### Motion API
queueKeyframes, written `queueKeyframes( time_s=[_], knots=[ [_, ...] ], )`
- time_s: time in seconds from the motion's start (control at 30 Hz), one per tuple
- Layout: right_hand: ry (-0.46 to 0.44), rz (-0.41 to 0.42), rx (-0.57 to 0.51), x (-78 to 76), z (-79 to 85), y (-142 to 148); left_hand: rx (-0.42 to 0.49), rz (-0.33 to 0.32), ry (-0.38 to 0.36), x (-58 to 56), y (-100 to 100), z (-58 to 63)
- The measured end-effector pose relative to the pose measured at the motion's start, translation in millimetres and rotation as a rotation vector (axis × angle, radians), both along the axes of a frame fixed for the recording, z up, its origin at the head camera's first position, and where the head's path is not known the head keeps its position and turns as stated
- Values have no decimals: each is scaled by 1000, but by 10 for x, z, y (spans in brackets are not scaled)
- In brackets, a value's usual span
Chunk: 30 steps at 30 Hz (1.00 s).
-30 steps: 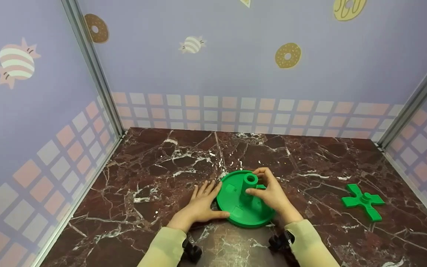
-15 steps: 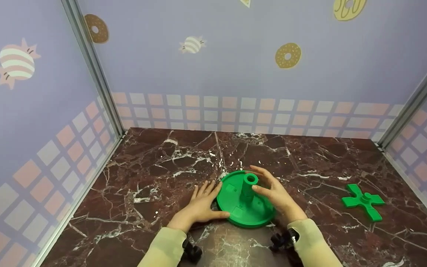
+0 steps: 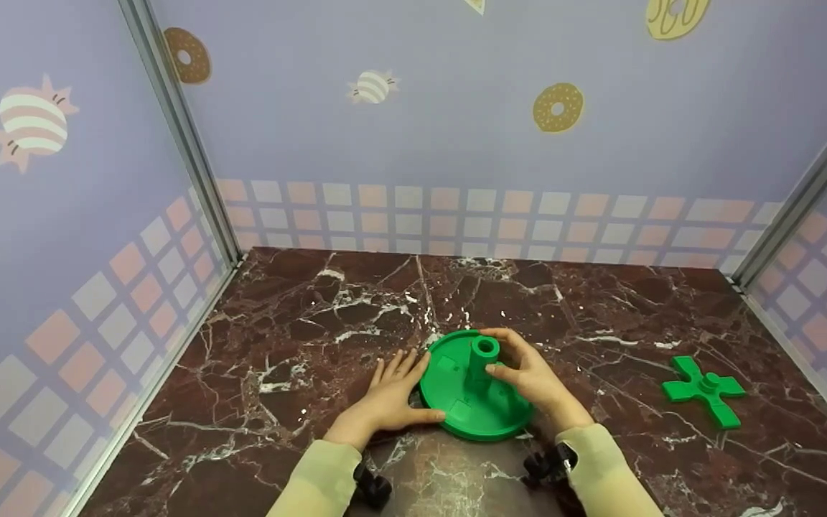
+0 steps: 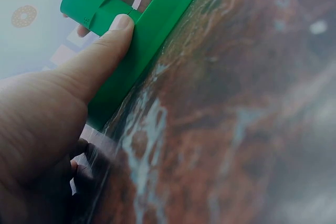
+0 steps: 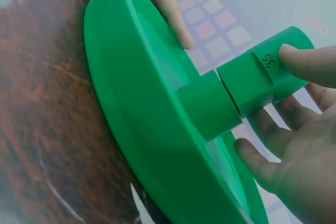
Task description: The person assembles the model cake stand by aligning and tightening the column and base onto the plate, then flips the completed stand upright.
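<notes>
A round green disc point(image 3: 449, 388) with a raised rim lies on the dark marbled table. From its middle rises an upright green tube; a seam separates its lower post point(image 5: 210, 106) from an upper sleeve point(image 5: 247, 80) marked 35. My right hand point(image 3: 539, 384) pinches the sleeve, thumb on the near side and fingers curled behind it. At the disc's left, my left hand point(image 3: 388, 402) rests with fairly straight, spread fingers, its thumb point(image 4: 113, 38) laid over the rim. The outer fingers of the left hand are mostly hidden in its wrist view.
A green cross-shaped piece point(image 3: 708, 388) with a short peg lies on the table to the right. Patterned panels point(image 3: 413, 143) stand behind and at both sides, joined by metal corner posts point(image 3: 184, 136). White specks dot the table beyond the disc.
My right hand loosened from the tube half a second ago, its thumb drawn back, and now pinches it again from farther right. My left hand and the disc have stayed in place.
</notes>
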State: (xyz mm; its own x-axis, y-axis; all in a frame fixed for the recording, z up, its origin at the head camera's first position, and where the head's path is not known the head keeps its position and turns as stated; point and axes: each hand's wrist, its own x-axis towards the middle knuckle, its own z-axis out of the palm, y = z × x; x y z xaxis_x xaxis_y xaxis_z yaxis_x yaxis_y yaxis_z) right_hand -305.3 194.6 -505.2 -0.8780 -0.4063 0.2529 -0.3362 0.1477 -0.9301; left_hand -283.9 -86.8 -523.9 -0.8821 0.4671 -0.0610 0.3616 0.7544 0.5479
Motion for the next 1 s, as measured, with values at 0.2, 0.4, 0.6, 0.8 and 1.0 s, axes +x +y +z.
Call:
queueKeyframes(
  time_s=[0.2, 0.4, 0.6, 0.8, 1.0],
  knots=[
    [16, -39, 18, -10, -14, -8, 6, -2, 4, 7, 1, 6],
    [0, -85, 23, 6, 3, -35, 9, -3, 11, 10, 2, 8],
    [13, -136, 52, 10, -11, -51, 12, -2, 10, 0, 2, -9],
    [33, -181, 45, 7, -28, -71, 7, -6, 11, -1, 1, -10],
    [48, -195, 40, -1, -35, -89, 5, -11, 16, -3, -1, -12]
  ],
)
